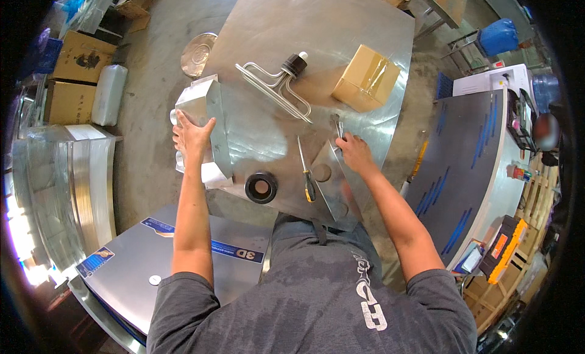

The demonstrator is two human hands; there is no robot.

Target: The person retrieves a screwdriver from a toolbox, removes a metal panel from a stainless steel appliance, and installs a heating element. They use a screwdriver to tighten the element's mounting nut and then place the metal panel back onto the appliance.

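My left hand (192,136) lies with fingers spread across a bent sheet-metal part (210,93) at the table's left edge. Pale round pieces show on that part's left side. On the right, the fingers of my right hand (355,152) are closed at a small shiny metal piece (337,127), its kind unclear. Below it is a flat metal plate (332,189) with round marks or holes. A screwdriver (308,182) with a black and yellow handle lies left of the plate. Beside it sits a black ring (261,187). Farther back is a heating element (277,86) with bent tubes.
A cardboard box (367,78) stands on the metal-topped table (317,19). Left behind it, a round metal disc (198,54) is near the floor. A steel panel (131,265) lies at lower left, and a dark-topped bench (457,165) stands to the right.
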